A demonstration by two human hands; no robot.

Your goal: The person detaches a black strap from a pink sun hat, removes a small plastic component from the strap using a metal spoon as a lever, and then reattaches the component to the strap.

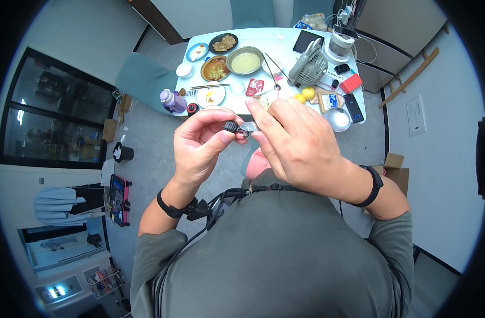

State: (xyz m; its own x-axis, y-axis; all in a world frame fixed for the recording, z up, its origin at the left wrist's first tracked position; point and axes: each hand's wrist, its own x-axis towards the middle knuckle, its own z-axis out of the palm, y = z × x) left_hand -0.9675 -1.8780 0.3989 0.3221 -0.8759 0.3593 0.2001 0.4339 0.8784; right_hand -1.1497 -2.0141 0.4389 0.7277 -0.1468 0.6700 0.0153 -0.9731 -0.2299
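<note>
In front of my chest, my left hand (196, 148) pinches a small black ribbed piece (231, 126) between thumb and fingertips. My right hand (304, 146) comes in from the other side, with its thumb and fingers closed on a small shiny, clear or silvery piece (249, 126). The two pieces meet or overlap between my fingertips; whether they are joined I cannot tell. A dark bit also shows just below them, by the left fingertips. Both hands are held up off the table, near its front edge.
The white table (277, 43) ahead carries a large metal bowl (245, 60), a brown dish (216, 68), a black plate of food (223, 43), a grey fan (309, 66), a purple bottle (172, 100), lemons (308, 93) and a phone (353, 108). A chair (141, 79) stands at the left.
</note>
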